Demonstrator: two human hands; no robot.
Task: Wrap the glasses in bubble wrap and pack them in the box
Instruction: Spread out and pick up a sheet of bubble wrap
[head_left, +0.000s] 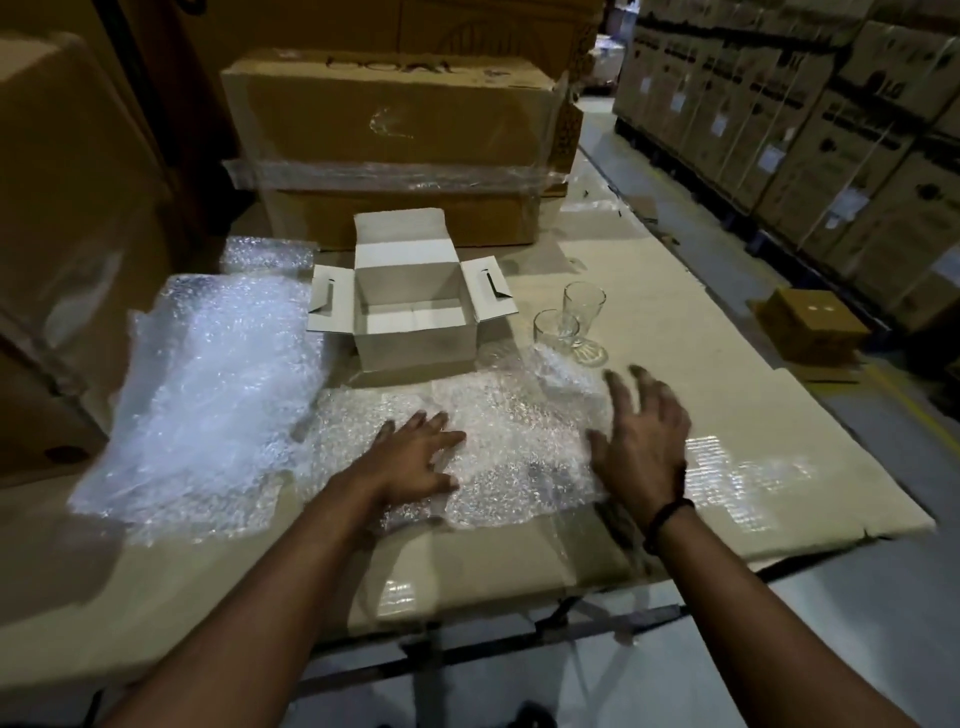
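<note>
A sheet of bubble wrap (514, 447) lies flat on the cardboard-covered table (727, 415) in front of me. My left hand (418, 457) presses flat on its left part with fingers spread. Over the sheet's right edge hovers my right hand (641, 436), fingers spread and holding nothing; it looks blurred. Two clear glasses stand just beyond the sheet: a taller one (584, 312) and a shorter one (556, 328) in front of it. A small white box (415, 340) stands open left of the glasses, with nothing visible inside it.
A loose heap of more bubble wrap (208, 395) lies at the left. Large taped cartons (400, 150) stand behind the white box and along the left. A small brown box (810, 325) sits on the floor at the right. Stacked cartons (831, 114) line the far right aisle.
</note>
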